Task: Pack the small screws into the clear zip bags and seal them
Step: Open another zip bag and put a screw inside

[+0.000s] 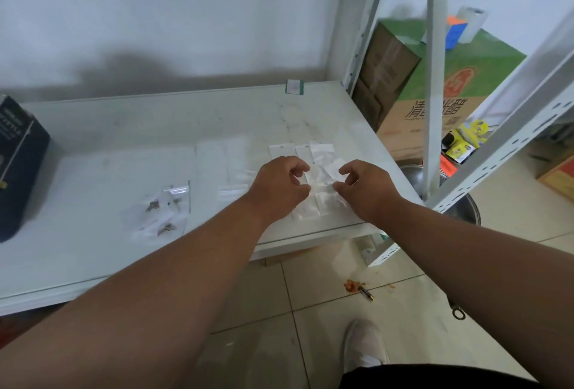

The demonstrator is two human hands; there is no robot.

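Both forearms are reaching over the desk's [93,146] front edge toward its right corner, where a cluster of clear zip bags [313,177] is lying. Left hand [281,186] and right hand [366,189] are pinching one bag between curled fingers, apparently working its seal. Filled bags with small screws [160,211] are lying near the front edge, left of centre; several flat bags seem empty, so packing looks partly done.
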